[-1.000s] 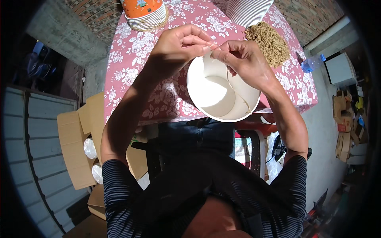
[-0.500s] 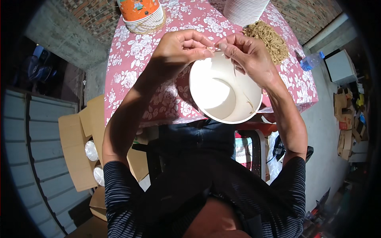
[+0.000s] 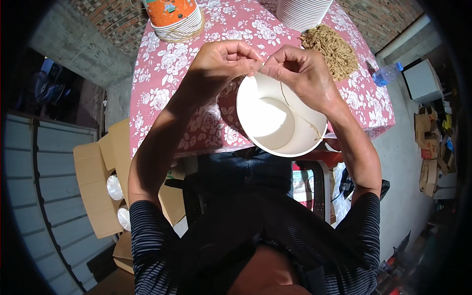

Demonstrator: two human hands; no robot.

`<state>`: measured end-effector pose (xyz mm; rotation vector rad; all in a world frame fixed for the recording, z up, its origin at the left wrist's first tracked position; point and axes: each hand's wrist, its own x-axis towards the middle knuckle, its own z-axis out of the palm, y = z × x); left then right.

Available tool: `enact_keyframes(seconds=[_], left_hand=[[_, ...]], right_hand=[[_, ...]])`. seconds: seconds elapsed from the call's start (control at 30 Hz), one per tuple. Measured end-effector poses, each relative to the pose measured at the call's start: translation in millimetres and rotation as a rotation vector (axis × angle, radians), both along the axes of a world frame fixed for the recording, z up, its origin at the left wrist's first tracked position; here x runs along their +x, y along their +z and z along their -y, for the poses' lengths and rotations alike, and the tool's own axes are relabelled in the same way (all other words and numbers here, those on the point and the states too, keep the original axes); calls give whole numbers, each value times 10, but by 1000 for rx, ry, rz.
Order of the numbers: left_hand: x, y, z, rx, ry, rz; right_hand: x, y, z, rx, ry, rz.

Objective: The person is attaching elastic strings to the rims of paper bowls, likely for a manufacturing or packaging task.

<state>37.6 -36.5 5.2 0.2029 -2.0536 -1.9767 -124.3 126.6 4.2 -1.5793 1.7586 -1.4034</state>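
Note:
A white paper bucket (image 3: 269,143) is tipped with its open mouth toward me at the table's near edge. A thin tan cord (image 3: 306,121) runs from the rim's right side, across the mouth, and up under my right hand (image 3: 301,73). At the far rim, my left hand (image 3: 222,60) and my right hand meet fingertip to fingertip, both pinched closed on the cord's end. The fingers cover most of that end and the rim beneath it.
A pile of tan cords (image 3: 330,51) lies beyond my right hand. Stacked white buckets (image 3: 304,14) stand at the back right, an orange-topped bucket stack (image 3: 172,14) at the back left. A flowered tablecloth (image 3: 162,73) covers the table. Right of it is a plastic bottle (image 3: 387,74).
Both pinched hands have shifted slightly down toward me. The right hand has turned and moved a little left. The bucket has moved slightly right, and the cord across its mouth hangs differently.

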Motion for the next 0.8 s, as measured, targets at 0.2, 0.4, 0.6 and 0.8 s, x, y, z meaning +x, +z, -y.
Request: enact_keyframes(seconds=[0.2, 0.4, 0.6, 0.8], left_hand=[[-41, -65, -33, 6, 144, -13], [-44, -88, -93, -272, 242, -81], [7, -82, -90, -832, 254, -259], [8, 56, -22, -285, 90, 152]], right_hand=[[35, 18, -4, 16, 33, -5], [15, -25, 2, 27, 32, 9], [4, -20, 13, 36, 23, -30], [-13, -61, 28, -18, 17, -45]])
